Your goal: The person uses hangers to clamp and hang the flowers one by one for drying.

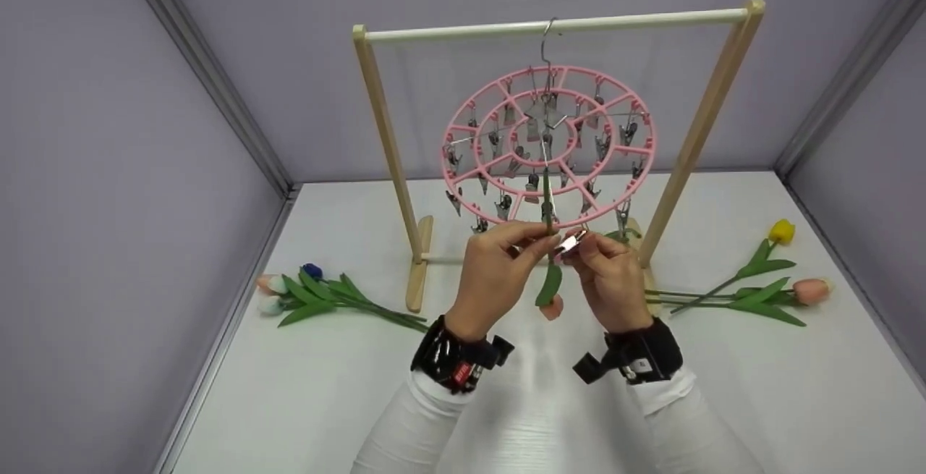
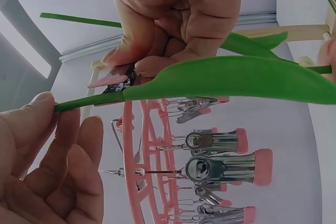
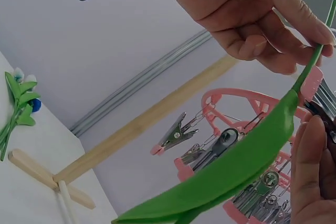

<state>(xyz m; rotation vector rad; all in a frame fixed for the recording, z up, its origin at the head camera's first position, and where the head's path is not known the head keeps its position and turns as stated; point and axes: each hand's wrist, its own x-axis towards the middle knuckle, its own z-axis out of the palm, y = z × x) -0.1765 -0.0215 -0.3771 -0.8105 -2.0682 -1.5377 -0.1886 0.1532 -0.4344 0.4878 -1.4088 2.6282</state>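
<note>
In the head view, my left hand [image 1: 499, 271] pinches the green stem of an artificial tulip, its peach blossom [image 1: 553, 307] hanging downward. My right hand [image 1: 613, 282] grips a metal clip [image 1: 571, 243] beside that stem. Seen from the left wrist, the clip's pink-tipped jaws [image 2: 107, 81] lie at the stem, close to my left fingertips; I cannot tell whether they clamp it. A long green leaf [image 3: 226, 177] crosses the right wrist view below the pinched stem. Another green stem [image 2: 79, 20] passes behind my right hand; whether it is held cannot be told.
A pink round drying rack [image 1: 448, 134] with several clips hangs by a hook from a white rod [image 1: 463, 31] on a wooden stand [image 1: 698, 134]. Tulips [image 1: 311, 293] lie on the table [image 1: 289, 401] at left, and others [image 1: 767, 293], including a yellow one [image 1: 782, 232], lie at right.
</note>
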